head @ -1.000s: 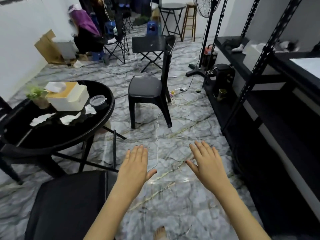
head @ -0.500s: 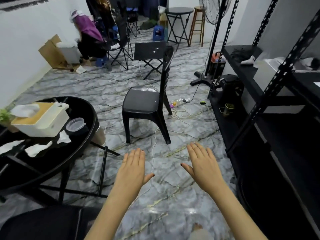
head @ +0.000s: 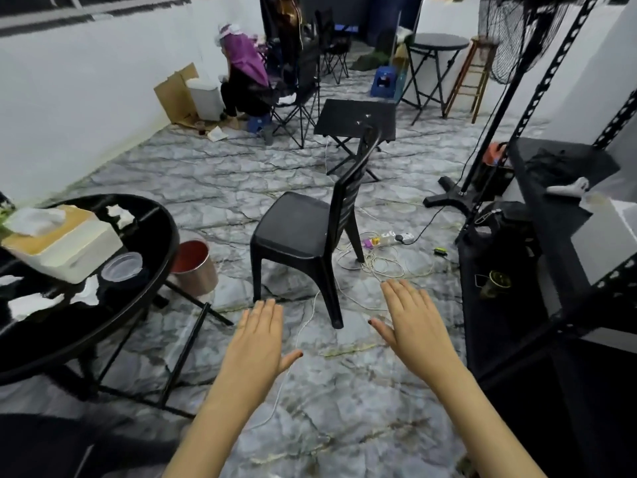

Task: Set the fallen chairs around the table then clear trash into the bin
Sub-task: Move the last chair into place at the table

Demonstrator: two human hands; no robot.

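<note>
A black plastic chair (head: 303,232) stands upright on the marble floor, just right of the round black table (head: 148,270). White crumpled tissues (head: 86,293) and a clear plastic lid (head: 121,267) lie on the table beside a white tissue box (head: 65,243). A copper bin (head: 193,267) with a red inside stands on the floor by the table's edge. My left hand (head: 260,339) and my right hand (head: 410,322) are stretched forward, palms down, fingers apart, holding nothing, a short way in front of the chair's legs.
A black metal shelf rack (head: 537,305) runs along the right. White cables and a power strip (head: 386,239) lie on the floor behind the chair. A small black folding table (head: 355,115), a fan stand (head: 458,194) and a crouching person (head: 244,74) are farther back.
The view has moved forward and to the right: the chair is closer, the table has slid left, and the copper bin has come into sight. Both hands stay open and outstretched.
</note>
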